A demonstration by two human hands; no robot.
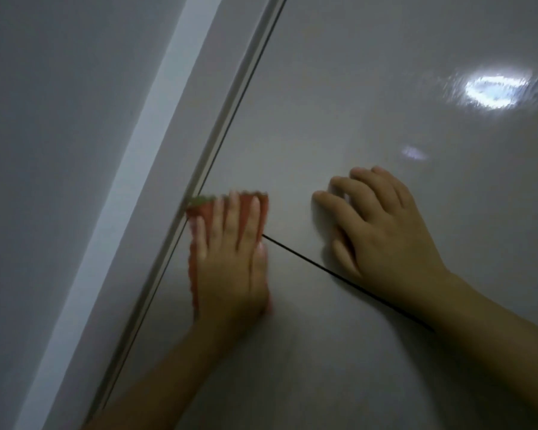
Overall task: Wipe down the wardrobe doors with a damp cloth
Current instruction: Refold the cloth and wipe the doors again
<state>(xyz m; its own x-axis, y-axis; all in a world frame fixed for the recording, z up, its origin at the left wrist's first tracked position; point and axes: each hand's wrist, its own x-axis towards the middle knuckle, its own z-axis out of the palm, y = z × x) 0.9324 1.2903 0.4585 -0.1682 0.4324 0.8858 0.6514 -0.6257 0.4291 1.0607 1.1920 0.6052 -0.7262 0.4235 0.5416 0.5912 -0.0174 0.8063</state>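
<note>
Your left hand (230,262) lies flat, fingers spread, pressing the orange cloth (196,212) against the wardrobe door (354,88) beside its left edge. Your right hand (382,231) rests open and empty on the door, seemingly bracing; motion blur softens the cloth.

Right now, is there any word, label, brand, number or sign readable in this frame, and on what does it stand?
None: no text shows anywhere.
wardrobe door: plain glossy panel, only a light glare.
orange cloth: no print or tag visible; its edge is blurred by motion.
left hand, flat on the cloth, and right hand, flat on the door: no writing.
</note>
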